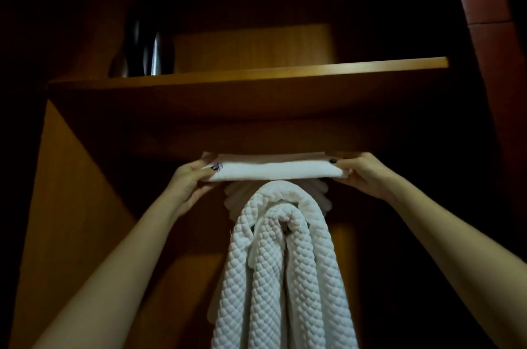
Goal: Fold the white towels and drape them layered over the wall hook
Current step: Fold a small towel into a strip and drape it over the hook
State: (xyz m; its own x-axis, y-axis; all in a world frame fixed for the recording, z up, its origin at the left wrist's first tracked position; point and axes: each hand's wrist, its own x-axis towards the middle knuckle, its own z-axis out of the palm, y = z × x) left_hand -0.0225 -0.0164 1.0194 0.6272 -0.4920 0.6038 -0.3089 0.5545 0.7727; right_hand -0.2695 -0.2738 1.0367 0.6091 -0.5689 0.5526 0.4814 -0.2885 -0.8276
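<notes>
Single view, head-worn, wide-angle. Faces forward and tilts upward, catching the underside of the orange-brown wooden shelf (248,97). Close range: the folded white terry towel (273,170) sits mid-frame at arm's length from the lens.

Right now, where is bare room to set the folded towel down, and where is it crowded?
The shelf looks bare from the dark vessel to its right end. Crowded: under it, where the left hand and right hand grip the folded towel just above the hung towels.
</notes>
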